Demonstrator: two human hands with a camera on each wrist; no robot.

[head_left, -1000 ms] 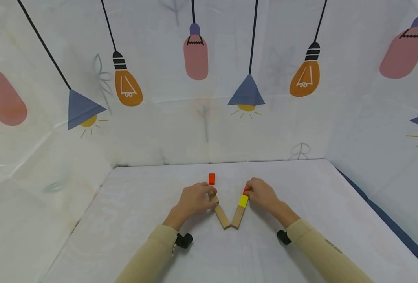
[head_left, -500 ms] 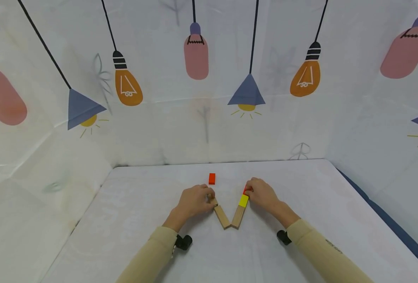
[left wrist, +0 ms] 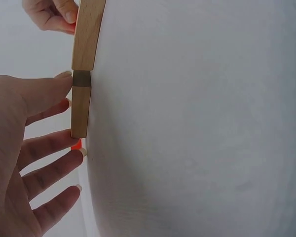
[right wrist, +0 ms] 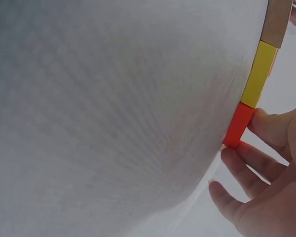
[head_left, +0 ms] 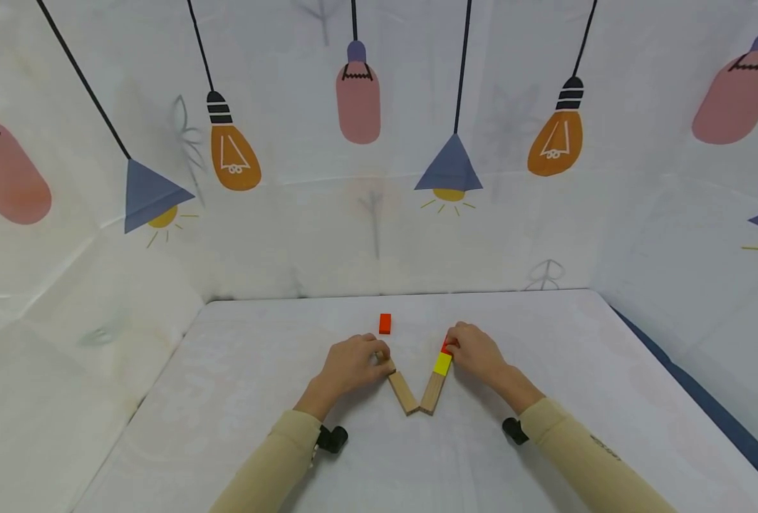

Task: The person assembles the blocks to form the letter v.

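Observation:
In the head view, two long wooden blocks, one on the left (head_left: 404,392) and one on the right (head_left: 432,392), meet at their near ends in a V on the table. My left hand (head_left: 355,362) holds a shorter wooden block (left wrist: 80,112) at the far end of the left one, thumb and fingers along its side and end. A yellow block (head_left: 442,364) continues the right side. Beyond it, the thumb and fingers of my right hand (head_left: 478,353) pinch a red block (right wrist: 238,124), which touches the yellow one in the right wrist view.
Another red block (head_left: 385,323) lies on the white table (head_left: 225,399) just beyond my left hand. Behind the table's far edge rises a pale sheet (head_left: 328,235) printed with lamps and bulbs. Both wrists carry small black cameras.
My left hand has drawn the shorter wooden block slightly nearer, up against the left long block. The right hand and the red block it holds have stayed in place.

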